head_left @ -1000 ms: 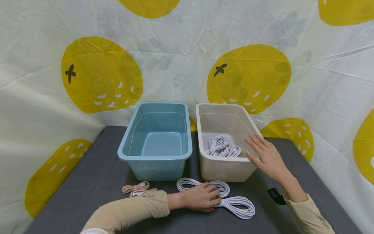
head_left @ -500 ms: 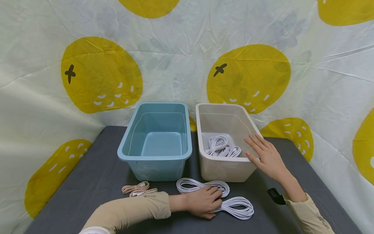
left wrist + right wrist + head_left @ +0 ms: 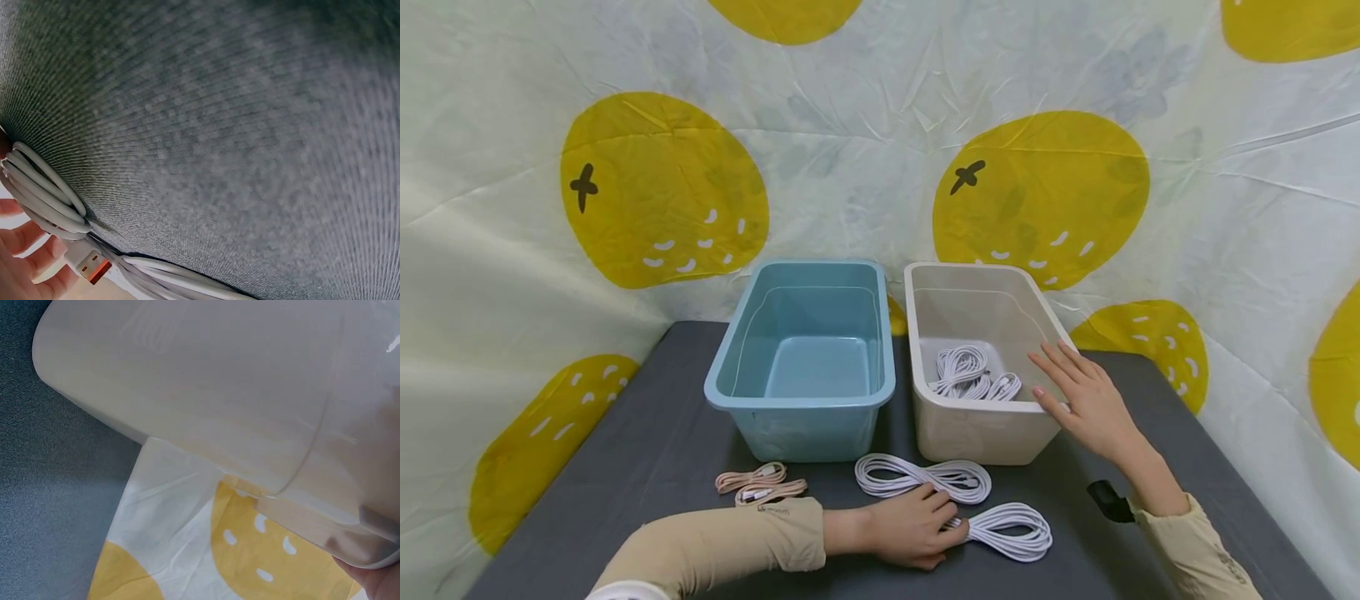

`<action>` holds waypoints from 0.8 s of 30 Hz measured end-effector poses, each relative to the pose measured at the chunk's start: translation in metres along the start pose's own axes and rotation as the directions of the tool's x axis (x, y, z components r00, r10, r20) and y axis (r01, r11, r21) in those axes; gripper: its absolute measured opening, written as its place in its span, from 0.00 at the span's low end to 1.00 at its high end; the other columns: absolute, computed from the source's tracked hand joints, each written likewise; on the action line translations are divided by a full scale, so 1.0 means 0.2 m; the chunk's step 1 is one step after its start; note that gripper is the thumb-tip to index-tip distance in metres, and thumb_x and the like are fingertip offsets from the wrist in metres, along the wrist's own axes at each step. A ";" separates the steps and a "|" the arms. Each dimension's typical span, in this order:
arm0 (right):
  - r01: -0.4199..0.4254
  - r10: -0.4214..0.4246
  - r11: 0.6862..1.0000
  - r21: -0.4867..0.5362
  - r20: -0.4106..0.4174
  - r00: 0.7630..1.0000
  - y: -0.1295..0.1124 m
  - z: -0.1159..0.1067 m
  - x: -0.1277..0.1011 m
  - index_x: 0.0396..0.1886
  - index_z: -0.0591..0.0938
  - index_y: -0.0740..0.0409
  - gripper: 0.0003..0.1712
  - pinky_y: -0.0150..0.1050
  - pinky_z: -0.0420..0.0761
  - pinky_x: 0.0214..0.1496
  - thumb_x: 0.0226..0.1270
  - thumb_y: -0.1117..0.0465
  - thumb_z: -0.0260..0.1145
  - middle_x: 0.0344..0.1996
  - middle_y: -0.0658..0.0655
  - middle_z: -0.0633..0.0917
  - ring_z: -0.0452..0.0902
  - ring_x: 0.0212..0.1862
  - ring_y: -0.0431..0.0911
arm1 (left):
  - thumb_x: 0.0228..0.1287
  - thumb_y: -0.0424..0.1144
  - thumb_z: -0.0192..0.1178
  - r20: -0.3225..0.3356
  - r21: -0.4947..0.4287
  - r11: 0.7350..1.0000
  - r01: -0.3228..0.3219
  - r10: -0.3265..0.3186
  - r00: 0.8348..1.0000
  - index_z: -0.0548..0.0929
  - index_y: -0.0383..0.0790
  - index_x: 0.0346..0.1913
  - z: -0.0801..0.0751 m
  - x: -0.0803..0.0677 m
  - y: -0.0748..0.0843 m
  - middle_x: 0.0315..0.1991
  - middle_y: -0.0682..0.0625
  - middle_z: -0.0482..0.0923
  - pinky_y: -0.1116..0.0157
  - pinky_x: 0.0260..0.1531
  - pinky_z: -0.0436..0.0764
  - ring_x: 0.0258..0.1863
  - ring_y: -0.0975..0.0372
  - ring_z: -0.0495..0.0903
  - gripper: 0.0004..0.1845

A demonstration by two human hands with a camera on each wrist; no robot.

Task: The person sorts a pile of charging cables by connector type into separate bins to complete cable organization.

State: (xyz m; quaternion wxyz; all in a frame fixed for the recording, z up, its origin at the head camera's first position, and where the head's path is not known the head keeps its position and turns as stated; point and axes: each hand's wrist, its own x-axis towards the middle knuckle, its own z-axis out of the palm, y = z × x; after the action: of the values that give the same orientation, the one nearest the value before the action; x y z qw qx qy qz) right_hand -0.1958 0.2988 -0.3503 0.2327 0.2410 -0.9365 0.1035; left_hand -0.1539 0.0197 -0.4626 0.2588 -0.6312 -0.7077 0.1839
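Note:
Two white cable coils lie in front of the bins, one nearer the bins [image 3: 925, 478] and one nearer me [image 3: 1009, 533]. My left hand [image 3: 946, 523] lies over the near coil's left end, fingers curled round its strands. In the left wrist view the same white cable [image 3: 45, 201] loops past my fingers [image 3: 28, 247], with an orange-tipped USB plug [image 3: 92, 267] showing. My right hand [image 3: 1078, 392] rests flat with straight fingers on the right rim of the white bin [image 3: 977, 433]. That bin holds more coiled white cables [image 3: 968, 373].
An empty blue bin [image 3: 805, 404] stands left of the white one. Two pink cable bundles [image 3: 760, 485] lie on the dark grey table [image 3: 647, 450] by my left sleeve. A yellow-patterned sheet backs the table. The white bin's wall [image 3: 219, 394] fills the right wrist view.
My left hand has drawn back from the farther coil toward me and closed on the near coil, which shifted slightly. The right hand has stayed on the bin's rim.

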 end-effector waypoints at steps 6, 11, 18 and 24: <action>0.005 -0.005 1.000 -0.006 -0.002 1.000 0.00 0.00 0.00 0.64 0.65 0.51 0.30 0.58 0.56 0.58 0.63 0.48 0.52 0.64 0.62 0.65 0.55 0.65 0.59 | 0.60 0.56 0.41 -0.003 0.006 1.000 0.007 -0.007 1.000 0.67 0.52 0.54 -0.01 0.00 0.00 0.38 0.58 0.71 0.68 0.36 0.66 0.39 0.64 0.71 0.22; 0.006 -0.006 1.000 -0.007 -0.002 1.000 0.00 0.00 0.00 0.64 0.65 0.51 0.30 0.58 0.56 0.58 0.63 0.48 0.52 0.64 0.62 0.65 0.55 0.65 0.60 | 0.59 0.53 0.42 -0.043 -0.009 1.000 0.012 -0.013 0.999 0.68 0.51 0.50 -0.01 0.01 0.00 0.34 0.57 0.72 0.68 0.33 0.66 0.35 0.64 0.70 0.18; 0.003 -0.003 1.000 -0.009 0.000 1.000 0.00 0.00 0.00 0.63 0.65 0.52 0.29 0.58 0.56 0.57 0.63 0.48 0.52 0.63 0.62 0.65 0.56 0.65 0.60 | 0.58 0.52 0.43 -0.085 -0.029 0.999 0.033 -0.035 0.996 0.69 0.51 0.48 -0.02 0.01 0.00 0.33 0.56 0.71 0.68 0.29 0.65 0.30 0.63 0.69 0.17; 0.003 -0.003 1.000 -0.003 0.005 1.000 0.00 -0.01 0.00 0.63 0.66 0.52 0.29 0.58 0.56 0.58 0.63 0.48 0.52 0.64 0.62 0.65 0.55 0.65 0.60 | 0.57 0.51 0.45 -0.094 -0.093 0.994 0.058 -0.067 0.993 0.68 0.51 0.48 -0.05 0.01 -0.02 0.34 0.56 0.71 0.67 0.31 0.66 0.32 0.63 0.69 0.17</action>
State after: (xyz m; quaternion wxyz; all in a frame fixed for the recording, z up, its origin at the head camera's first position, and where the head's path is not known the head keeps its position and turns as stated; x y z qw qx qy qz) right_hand -0.1955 0.2986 -0.3491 0.2311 0.2421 -0.9369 0.1013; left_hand -0.1511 0.0215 -0.4529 0.2698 -0.6278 -0.7214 0.1128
